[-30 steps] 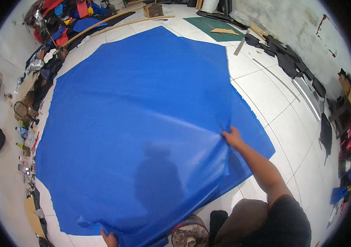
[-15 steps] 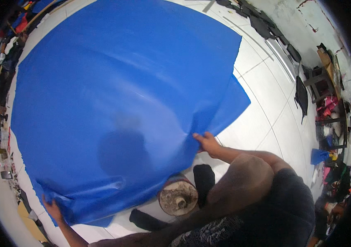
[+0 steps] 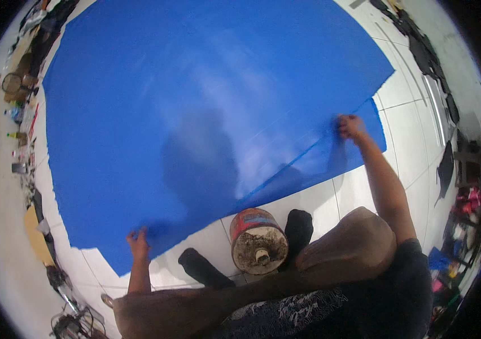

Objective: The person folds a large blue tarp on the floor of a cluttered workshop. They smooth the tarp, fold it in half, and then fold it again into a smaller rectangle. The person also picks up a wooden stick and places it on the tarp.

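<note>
A large blue sheet (image 3: pixel 122 118), smooth and slightly shiny, lies spread over the floor. Toward its right side a second blue layer (image 3: pixel 364 147) shows beyond a slanting edge. My right hand (image 3: pixel 352 127) is closed at that edge, its fingers curled on the sheet. Near the front edge on the left, my left hand (image 3: pixel 139 244) rests low over the sheet with fingers somewhat apart; they are a little blurred. Between my feet stands a reddish cylindrical can (image 3: pixel 258 243) with a dirty whitish end and a round stub.
My dark-covered feet (image 3: pixel 205 268) are beside the can on white floor tiles (image 3: pixel 401 116). Bottles and small items (image 3: pixel 16 116) line the left wall. Dark scraps (image 3: pixel 421 51) and a long metal bar (image 3: pixel 436 110) lie at the right, with a cluttered heap (image 3: pixel 469 206) nearer me.
My right hand has moved farther out and right along the sheet. My left hand has come inward from the sheet's left corner. The bunched front of the sheet now lies flatter; the view has shifted.
</note>
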Tool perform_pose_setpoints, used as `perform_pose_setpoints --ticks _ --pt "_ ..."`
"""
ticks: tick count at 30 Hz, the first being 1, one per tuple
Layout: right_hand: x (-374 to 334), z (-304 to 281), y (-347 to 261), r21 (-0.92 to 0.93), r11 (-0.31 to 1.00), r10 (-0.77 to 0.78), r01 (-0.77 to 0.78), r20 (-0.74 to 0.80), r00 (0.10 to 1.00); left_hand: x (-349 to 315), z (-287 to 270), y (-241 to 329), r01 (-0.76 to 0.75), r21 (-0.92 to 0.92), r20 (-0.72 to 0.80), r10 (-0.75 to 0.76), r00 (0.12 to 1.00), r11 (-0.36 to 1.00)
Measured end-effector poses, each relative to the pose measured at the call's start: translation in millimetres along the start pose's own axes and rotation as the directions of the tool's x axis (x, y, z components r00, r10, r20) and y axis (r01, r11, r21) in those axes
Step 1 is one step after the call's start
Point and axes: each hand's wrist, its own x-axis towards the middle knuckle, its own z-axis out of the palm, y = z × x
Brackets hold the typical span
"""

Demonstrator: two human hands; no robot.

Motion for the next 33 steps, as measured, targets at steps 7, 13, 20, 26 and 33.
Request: perform_pose_setpoints --ticks 7,13,20,26,33 --pt "75 -25 -10 0.143 0.990 0.019 0.007 -0.178 0.984 -24 9 -33 -0.087 0.350 -0.111 0.134 0.985 0.933" --pt "96 -58 3 0.406 0.911 0.152 -0.078 -0.153 0.977 -60 27 -25 0.464 -0.176 0.170 -0.438 0.883 0.868" --pt "82 -28 -31 0.493 0.845 -0.122 0.205 -0.197 0.973 -43 12 -69 0.424 -0.490 0.172 -0.393 0.903 0.761" --pt "55 -26 -39 0.296 0.915 -0.175 0.274 -0.322 0.931 -21 21 -65 0.269 -0.514 0.055 -0.281 0.958 0.814" --pt "3 -72 12 0.250 0.940 -0.124 0.231 -0.381 0.916 18 32 -77 -0.185 0.076 -0.227 0.198 0.954 0.980"
